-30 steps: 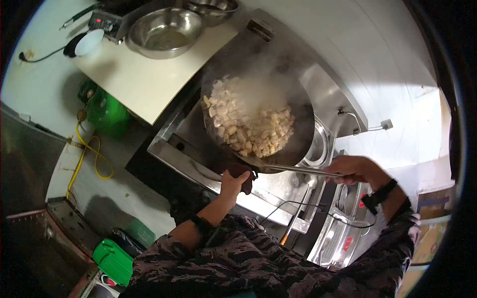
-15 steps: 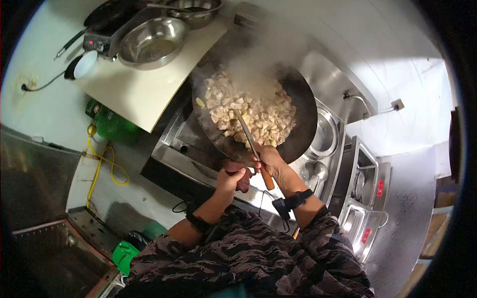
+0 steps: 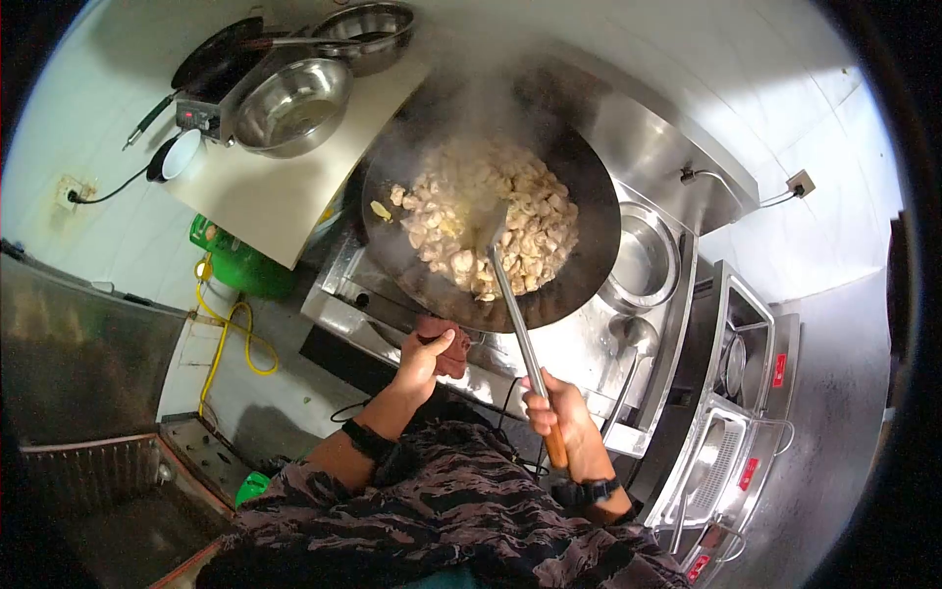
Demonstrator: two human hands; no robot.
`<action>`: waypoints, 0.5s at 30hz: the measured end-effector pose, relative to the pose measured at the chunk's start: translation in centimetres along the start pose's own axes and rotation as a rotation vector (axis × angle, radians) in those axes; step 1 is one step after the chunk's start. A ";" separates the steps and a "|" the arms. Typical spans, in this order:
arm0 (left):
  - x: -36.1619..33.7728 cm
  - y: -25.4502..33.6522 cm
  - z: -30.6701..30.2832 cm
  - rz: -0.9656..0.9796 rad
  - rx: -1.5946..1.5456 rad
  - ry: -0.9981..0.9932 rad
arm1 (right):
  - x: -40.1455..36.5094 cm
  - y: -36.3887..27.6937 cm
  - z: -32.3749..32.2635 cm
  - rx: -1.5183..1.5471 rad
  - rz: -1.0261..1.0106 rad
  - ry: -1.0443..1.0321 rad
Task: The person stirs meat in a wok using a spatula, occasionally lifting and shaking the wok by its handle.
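A large dark wok [image 3: 592, 236] on the metal stove holds many pale chunks of food [image 3: 535, 211], with steam rising over them. My right hand [image 3: 557, 404] is closed around the long spatula [image 3: 515, 314] near its wooden handle. The spatula's blade rests among the chunks at the middle of the wok. At the wok's near left edge, my left hand [image 3: 420, 363] grips a dark red cloth [image 3: 451, 355], thumb on top. The cloth hides whatever lies beneath it.
A metal pot [image 3: 643, 257] and a ladle [image 3: 640, 339] are right of the wok. Metal bowls [image 3: 294, 108] stand on the counter [image 3: 265, 201] at upper left. A green gas cylinder [image 3: 250, 270] with a yellow hose [image 3: 224, 344] is below it.
My right hand has moved back toward my body and lower in view, drawing the spatula with it. The chunks have shifted and a gap shows among them. The view has also shifted slightly.
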State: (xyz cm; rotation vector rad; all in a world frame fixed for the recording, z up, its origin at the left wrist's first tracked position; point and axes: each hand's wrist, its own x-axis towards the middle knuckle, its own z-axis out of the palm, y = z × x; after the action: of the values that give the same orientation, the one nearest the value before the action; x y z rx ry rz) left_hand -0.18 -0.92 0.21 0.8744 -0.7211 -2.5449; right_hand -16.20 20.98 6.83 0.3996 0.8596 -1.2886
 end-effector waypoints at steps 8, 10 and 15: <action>-0.2 0.0 0.6 0.023 0.056 0.062 | -9.3 -4.5 3.6 -0.642 0.142 0.339; -0.2 0.0 0.5 0.016 0.026 0.048 | -9.3 -6.9 6.9 -0.880 0.158 0.316; 0.8 -1.4 0.1 0.131 0.040 0.086 | -5.7 -10.6 15.6 -1.132 0.293 0.378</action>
State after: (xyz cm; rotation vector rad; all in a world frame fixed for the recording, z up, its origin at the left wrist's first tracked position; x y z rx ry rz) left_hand -1.08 -0.14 -0.91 0.9128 -0.7786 -2.3701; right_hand -21.26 11.08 23.15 -0.1528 1.6206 -0.3145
